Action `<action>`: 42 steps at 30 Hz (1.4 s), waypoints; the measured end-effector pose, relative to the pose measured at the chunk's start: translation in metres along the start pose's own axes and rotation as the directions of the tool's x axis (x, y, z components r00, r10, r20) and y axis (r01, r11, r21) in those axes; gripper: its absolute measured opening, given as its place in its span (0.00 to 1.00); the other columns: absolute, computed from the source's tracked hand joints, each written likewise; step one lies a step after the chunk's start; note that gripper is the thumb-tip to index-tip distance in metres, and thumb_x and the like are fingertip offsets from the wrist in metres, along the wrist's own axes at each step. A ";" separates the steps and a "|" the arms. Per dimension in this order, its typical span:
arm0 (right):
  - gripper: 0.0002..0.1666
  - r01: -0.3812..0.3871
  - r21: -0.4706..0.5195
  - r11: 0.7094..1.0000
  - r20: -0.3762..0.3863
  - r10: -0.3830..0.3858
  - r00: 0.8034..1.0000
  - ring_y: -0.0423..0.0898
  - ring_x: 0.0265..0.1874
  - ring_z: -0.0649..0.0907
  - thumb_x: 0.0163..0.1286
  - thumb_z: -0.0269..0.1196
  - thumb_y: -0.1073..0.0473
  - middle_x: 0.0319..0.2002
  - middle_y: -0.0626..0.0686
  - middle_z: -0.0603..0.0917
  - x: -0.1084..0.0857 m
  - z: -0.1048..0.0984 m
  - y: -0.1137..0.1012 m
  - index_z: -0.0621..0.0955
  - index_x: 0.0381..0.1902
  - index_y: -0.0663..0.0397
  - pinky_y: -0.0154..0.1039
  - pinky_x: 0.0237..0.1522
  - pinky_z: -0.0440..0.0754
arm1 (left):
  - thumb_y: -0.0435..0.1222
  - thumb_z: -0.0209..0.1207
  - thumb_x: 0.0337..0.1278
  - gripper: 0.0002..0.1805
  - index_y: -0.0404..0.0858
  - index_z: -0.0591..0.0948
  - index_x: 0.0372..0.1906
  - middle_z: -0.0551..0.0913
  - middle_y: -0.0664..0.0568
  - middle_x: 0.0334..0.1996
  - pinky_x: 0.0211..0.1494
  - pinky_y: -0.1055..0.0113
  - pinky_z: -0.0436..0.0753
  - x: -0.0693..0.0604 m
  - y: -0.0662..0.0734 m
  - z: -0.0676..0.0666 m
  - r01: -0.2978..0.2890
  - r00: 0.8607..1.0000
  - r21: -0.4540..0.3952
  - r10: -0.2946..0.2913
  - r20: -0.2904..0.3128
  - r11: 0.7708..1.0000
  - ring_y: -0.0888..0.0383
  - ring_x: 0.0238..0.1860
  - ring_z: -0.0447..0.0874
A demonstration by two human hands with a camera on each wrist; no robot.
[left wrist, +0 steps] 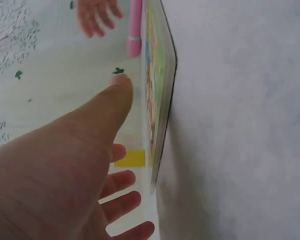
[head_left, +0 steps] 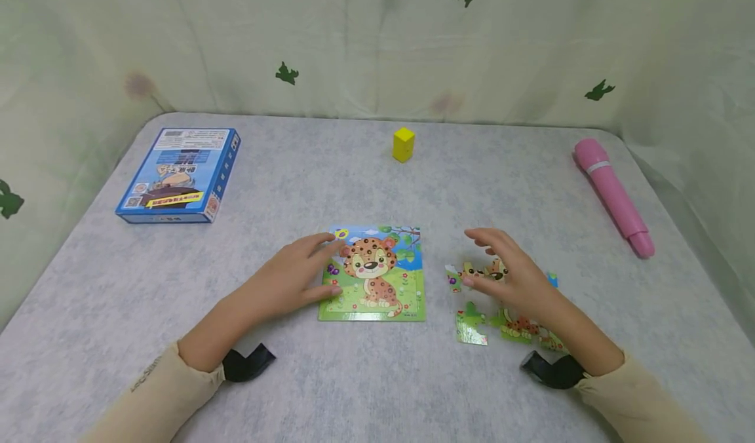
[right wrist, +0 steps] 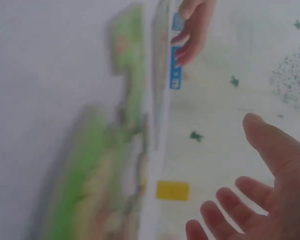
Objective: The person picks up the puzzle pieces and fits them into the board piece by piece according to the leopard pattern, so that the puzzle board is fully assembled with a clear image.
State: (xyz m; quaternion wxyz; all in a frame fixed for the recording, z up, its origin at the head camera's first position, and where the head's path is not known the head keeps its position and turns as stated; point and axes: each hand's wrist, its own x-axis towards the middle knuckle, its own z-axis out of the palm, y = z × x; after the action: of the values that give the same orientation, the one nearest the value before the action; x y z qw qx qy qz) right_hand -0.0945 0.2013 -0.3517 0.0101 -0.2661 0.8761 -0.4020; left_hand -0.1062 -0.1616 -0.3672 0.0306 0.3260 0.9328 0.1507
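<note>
A square picture board (head_left: 377,279) showing a spotted leopard cub lies flat at the middle of the table. My left hand (head_left: 283,276) is at its left side, thumb and fingers spread and apart, gripping nothing. In the left wrist view the thumb (left wrist: 102,107) stands clear of the board's edge. To the board's right lie several loose jigsaw pieces (head_left: 472,328) with parts of a similar leopard picture. Above them is my right hand (head_left: 522,286), fingers loosely bent, thumb apart, holding nothing. It hides some of the pieces from the head camera.
A blue box (head_left: 177,177) with printed sides lies at the back left. A small yellow block (head_left: 404,145) stands near the back edge. At the right is a long pink wand-like object (head_left: 613,197) with a rounded head. A pale curtain (head_left: 354,37) hangs behind.
</note>
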 end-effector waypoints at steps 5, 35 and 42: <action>0.38 -0.071 -0.011 0.997 0.041 0.071 0.997 0.52 0.51 0.69 0.57 0.65 0.55 0.59 0.54 0.65 -0.005 0.002 0.015 0.64 0.63 0.57 0.50 0.43 0.72 | 0.59 0.53 0.52 0.44 0.38 0.57 0.68 0.60 0.41 0.62 0.61 0.52 0.60 -0.008 -0.009 0.004 0.042 0.999 -0.086 -0.041 0.009 0.995 0.44 0.61 0.59; 0.26 -0.044 -0.102 0.994 0.092 0.053 0.994 0.47 0.49 0.72 0.57 0.65 0.54 0.51 0.50 0.72 -0.008 0.009 0.037 0.76 0.54 0.53 0.46 0.44 0.74 | 0.56 0.63 0.41 0.47 0.41 0.60 0.67 0.57 0.46 0.64 0.61 0.47 0.53 -0.008 -0.029 0.009 0.061 0.998 -0.300 -0.051 0.043 0.952 0.46 0.63 0.52; 0.26 -0.034 -0.070 0.997 0.029 0.036 0.999 0.43 0.43 0.75 0.57 0.65 0.58 0.50 0.48 0.72 -0.007 0.010 0.024 0.75 0.55 0.55 0.39 0.37 0.77 | 0.56 0.64 0.41 0.48 0.41 0.59 0.67 0.57 0.46 0.64 0.62 0.48 0.52 -0.009 -0.030 0.009 0.043 0.999 -0.303 -0.033 0.039 0.952 0.46 0.63 0.52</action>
State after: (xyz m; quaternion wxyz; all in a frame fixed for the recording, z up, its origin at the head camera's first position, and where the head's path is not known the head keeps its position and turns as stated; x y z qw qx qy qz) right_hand -0.0972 0.2109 -0.3770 0.0211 -0.2572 0.8938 -0.3669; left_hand -0.1161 -0.1871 -0.3857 0.0991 0.3017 0.9039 0.2864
